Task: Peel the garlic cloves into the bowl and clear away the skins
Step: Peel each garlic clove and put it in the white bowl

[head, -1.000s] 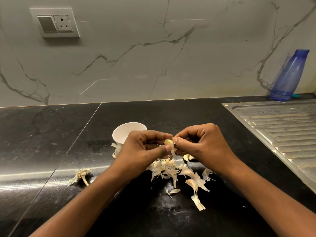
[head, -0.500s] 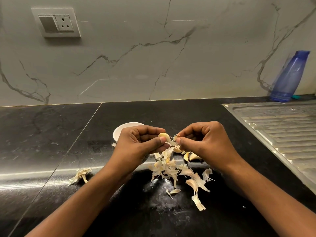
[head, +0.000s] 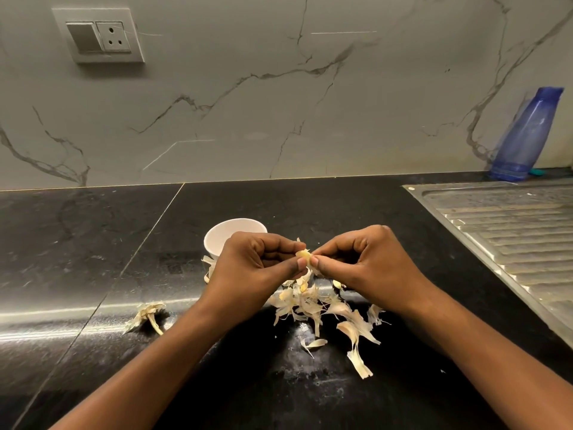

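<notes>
A pale yellow garlic clove (head: 303, 253) is pinched between the thumbs and fingers of my left hand (head: 257, 265) and my right hand (head: 364, 263), a little above the black counter. Just behind my left hand stands the white bowl (head: 223, 235); its inside is mostly hidden by my fingers. Below my hands lies a heap of papery garlic skins (head: 313, 305), with longer strips trailing to the front right. A small yellow clove (head: 336, 283) peeks out under my right hand.
A dry garlic stem with skin (head: 147, 315) lies on the counter (head: 93, 259) to the left. At the right runs a steel sink drainboard (head: 511, 231). A blue bottle (head: 524, 135) leans on the marble wall behind it. A socket plate (head: 97, 35) is on the wall.
My hands parted slightly half a second ago with the clove in my left hand. Now they have closed together again on the clove.
</notes>
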The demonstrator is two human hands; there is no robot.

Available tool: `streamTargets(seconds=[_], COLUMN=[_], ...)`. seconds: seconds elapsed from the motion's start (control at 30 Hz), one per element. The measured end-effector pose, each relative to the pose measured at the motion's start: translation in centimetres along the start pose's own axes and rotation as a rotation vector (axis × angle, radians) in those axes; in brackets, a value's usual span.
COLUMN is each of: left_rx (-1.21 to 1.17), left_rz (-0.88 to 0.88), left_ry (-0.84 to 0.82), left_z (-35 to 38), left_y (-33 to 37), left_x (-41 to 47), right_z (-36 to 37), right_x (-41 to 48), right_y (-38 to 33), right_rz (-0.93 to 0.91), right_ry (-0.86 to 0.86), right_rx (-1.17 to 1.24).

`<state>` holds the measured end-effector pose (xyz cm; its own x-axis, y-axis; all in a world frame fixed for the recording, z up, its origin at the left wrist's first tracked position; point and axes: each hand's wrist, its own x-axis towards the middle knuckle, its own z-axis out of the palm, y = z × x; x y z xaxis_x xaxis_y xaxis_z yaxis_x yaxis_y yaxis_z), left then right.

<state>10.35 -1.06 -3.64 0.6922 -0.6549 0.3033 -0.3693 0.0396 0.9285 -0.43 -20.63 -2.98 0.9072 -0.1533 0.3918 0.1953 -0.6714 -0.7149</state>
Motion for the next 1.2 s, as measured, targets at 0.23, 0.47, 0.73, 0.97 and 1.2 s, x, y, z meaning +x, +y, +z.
streamTargets(seconds=[0.23,0.47,0.73,0.97,1.2], left_rx=[0.037,-0.099,-0.354,-0.379,-0.255], left_rz=[0.010,-0.028,-0.091,-0.118,-0.117], left_ry=[-0.029,-0.027,-0.014,0.005,0.012], left_z=[0.2,0.3,-0.4,-0.2,-0.1], left_y=[-0.1,0.4,1.1,1.1,1.3], left_x=[-0.2,-0.3,0.0,0.0,-0.2], right_z=[0.1,0.1,-0.4,-0.4,-0.1], right_x=[-0.4,-0.4,-0.1,0.0,-0.1], right_y=[0.1,-0.3,-0.5,-0.9,-1.4], right_rz=[-0.031,-0.045,0.082,0.155,0.209], right_ry=[-0.048,0.038,0.145,0.078,-0.001], right_rx=[-0.011,0.026,0.134,0.290,0.348])
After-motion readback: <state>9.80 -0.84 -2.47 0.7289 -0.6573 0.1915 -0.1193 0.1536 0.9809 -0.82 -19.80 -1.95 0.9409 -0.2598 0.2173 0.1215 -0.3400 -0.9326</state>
